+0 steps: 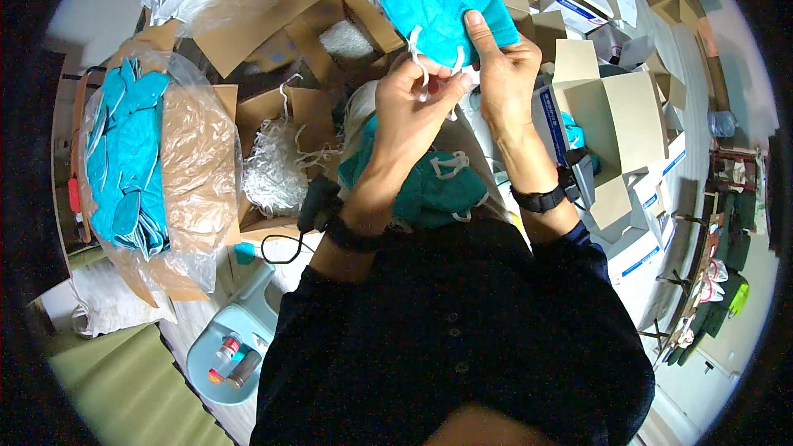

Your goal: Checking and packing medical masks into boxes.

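Note:
A teal folding face mask [439,7] is held up in front of me, its flat panel spread upward. My right hand [508,74] pinches its right side, with the thumb lying on the fabric. At the lower edge, my left hand [406,103] has its thumb and fingers closed around a white ear loop [417,41]. Part of this strap is hidden behind the fingers. More teal masks [434,190] with white loops lie in my lap under my forearms. To the left, a cardboard box holds a tangle of white elastic loops [277,169].
At the far left, a clear plastic bag [198,173] in a carton holds stacked teal masks [124,157]. An open white box [611,116] stands at the right, near more cartons. A light blue stool [239,322] at lower left carries a bottle [225,355].

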### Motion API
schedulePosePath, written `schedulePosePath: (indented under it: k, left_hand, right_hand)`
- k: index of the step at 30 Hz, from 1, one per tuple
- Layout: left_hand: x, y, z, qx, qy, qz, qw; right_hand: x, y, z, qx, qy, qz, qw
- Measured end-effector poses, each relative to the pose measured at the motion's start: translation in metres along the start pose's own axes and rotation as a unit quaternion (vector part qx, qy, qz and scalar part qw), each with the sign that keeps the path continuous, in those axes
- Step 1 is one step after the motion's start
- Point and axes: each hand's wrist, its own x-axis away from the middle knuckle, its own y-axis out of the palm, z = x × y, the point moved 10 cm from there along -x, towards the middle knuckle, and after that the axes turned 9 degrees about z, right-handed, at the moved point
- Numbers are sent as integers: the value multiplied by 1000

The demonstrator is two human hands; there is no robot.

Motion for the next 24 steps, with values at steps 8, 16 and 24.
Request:
schedulePosePath:
  k: [8,16,24]
  left_hand:
    - [32,-7,76,115,70,-223,965]
    - [14,-23,-20,73,-182,-190,962]
    - [23,-27,-12,28,-205,-176,962]
  right_hand:
    - [-22,-49,88,103,159,36,981]
    - [4,1,60,144,37,-198,969]
    - [57,46,52,116,133,-464,868]
